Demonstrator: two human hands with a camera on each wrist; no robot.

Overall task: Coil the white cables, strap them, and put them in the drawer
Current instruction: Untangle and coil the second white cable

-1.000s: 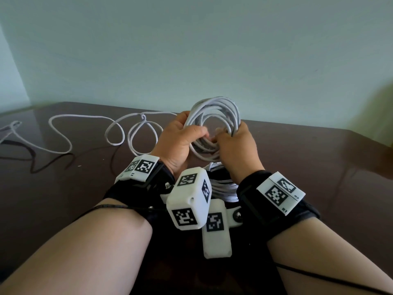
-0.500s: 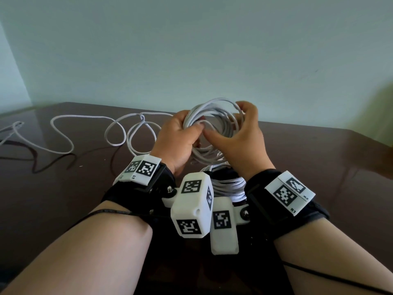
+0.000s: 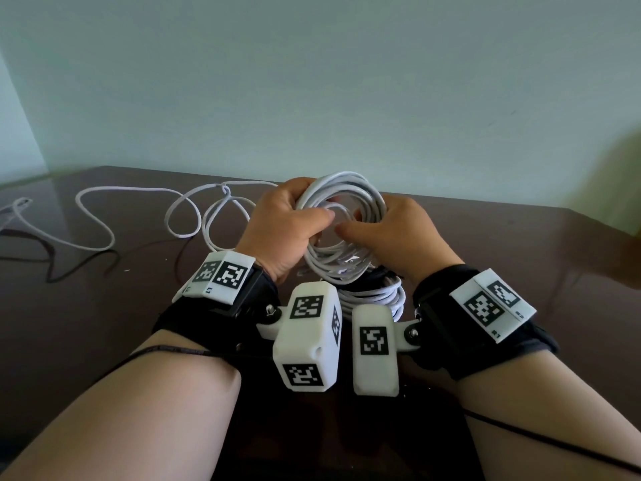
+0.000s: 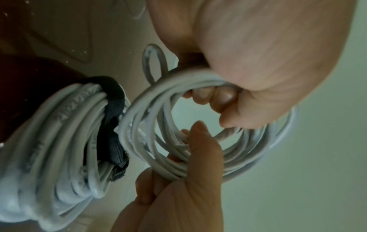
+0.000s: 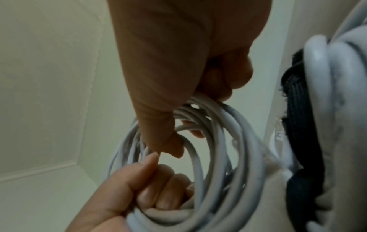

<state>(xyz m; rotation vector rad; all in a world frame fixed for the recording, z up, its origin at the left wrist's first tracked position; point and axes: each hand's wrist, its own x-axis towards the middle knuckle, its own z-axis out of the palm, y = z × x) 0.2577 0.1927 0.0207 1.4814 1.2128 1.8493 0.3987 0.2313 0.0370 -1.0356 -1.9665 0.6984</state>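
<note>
I hold a coil of white cable (image 3: 350, 189) upright above the brown table (image 3: 520, 272). My left hand (image 3: 312, 220) grips its left side, fingers curled round the strands (image 4: 210, 97). My right hand (image 3: 357, 227) grips the right side, with the thumb reaching into the ring (image 5: 170, 146). A second white coil (image 3: 378, 295) lies on the table under my hands, bound with a black strap (image 4: 113, 116). The drawer is not in view.
A loose white cable (image 3: 138, 216) snakes in loops over the table's left half and runs up to the coil I hold. Another cable end (image 3: 17, 206) lies at the far left edge. A pale wall (image 3: 347, 81) stands behind the table.
My right hand has slid from over the coil's top right down to its right side. The left hand keeps its grip. The coil stays upright.
</note>
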